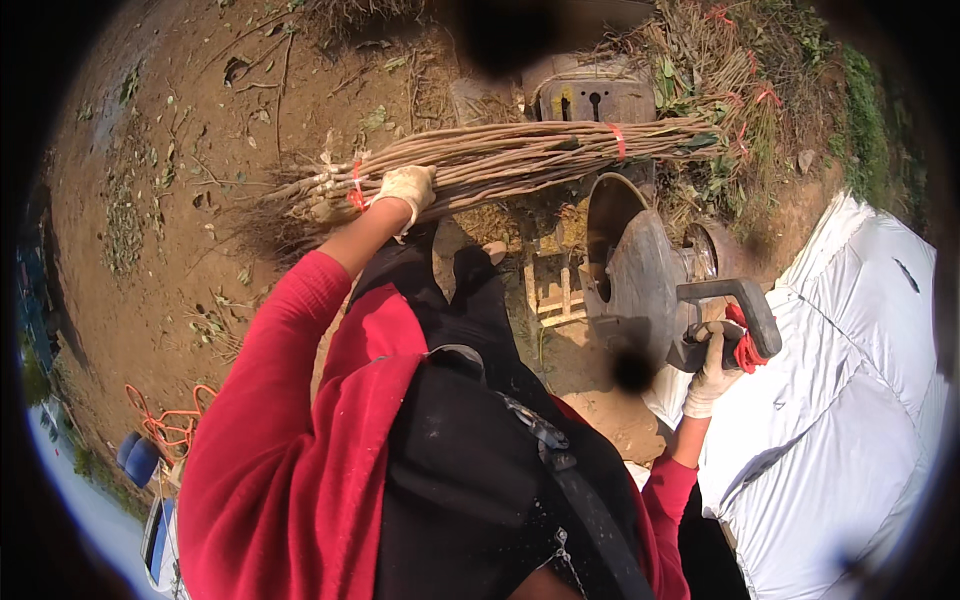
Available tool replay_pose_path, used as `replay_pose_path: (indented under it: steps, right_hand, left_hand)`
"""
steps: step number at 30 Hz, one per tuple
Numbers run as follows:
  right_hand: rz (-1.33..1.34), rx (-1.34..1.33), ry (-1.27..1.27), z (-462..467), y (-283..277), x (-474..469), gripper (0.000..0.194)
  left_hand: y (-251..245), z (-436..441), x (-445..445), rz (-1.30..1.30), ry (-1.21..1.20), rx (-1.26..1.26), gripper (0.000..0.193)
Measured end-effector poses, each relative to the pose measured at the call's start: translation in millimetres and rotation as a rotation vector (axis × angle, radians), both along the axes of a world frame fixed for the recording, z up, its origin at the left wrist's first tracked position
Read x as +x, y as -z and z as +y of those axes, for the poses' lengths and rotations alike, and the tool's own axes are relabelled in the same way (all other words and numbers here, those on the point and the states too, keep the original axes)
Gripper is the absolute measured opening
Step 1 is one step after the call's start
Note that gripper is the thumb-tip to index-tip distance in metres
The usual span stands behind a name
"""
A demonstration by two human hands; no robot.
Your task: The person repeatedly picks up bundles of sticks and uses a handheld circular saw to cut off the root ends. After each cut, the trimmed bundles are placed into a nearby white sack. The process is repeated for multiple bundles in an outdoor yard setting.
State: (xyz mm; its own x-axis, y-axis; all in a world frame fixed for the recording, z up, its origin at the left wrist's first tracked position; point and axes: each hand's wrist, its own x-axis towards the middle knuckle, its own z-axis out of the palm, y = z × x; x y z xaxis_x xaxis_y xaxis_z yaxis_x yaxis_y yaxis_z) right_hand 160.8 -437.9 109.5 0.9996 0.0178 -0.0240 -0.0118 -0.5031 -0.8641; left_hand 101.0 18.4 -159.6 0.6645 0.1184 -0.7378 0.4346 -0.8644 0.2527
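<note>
A long bundle of bare-root saplings (480,157) lies crosswise before me, bound with red ties. Its roots point left and its tips right. My left hand (409,187), in a pale work glove, grips the bundle's near side just right of the root-end tie. Below the bundle's right half stands a cut-off saw (645,277) with a worn metal guard around its round blade. My right hand (711,360), also gloved, is closed around the saw's black handle (750,315), where red cloth is wrapped. The blade appears just beside the stems; contact cannot be made out.
More tied cuttings and brush (720,67) are heaped at the upper right. A white sheet (832,375) covers something bulky on the right. Fallen leaves and twigs lie on bare soil (225,135). An orange hose or cord (169,427) and blue containers (141,459) are at lower left.
</note>
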Motion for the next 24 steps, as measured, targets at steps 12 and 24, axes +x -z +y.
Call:
replay_pose_path:
  steps: [12, 24]
  right_hand:
    - [0.030, -0.125, 0.115, 32.6, 13.8, 35.8, 0.014]
    - [0.165, -0.182, 0.047, 104.7, 21.6, 115.5, 0.014]
  left_hand:
    - [6.3, -2.8, -4.6, -0.032, 0.042, -0.023, 0.033]
    - [28.9, -46.2, -47.8, -0.133, 0.165, -0.045, 0.017]
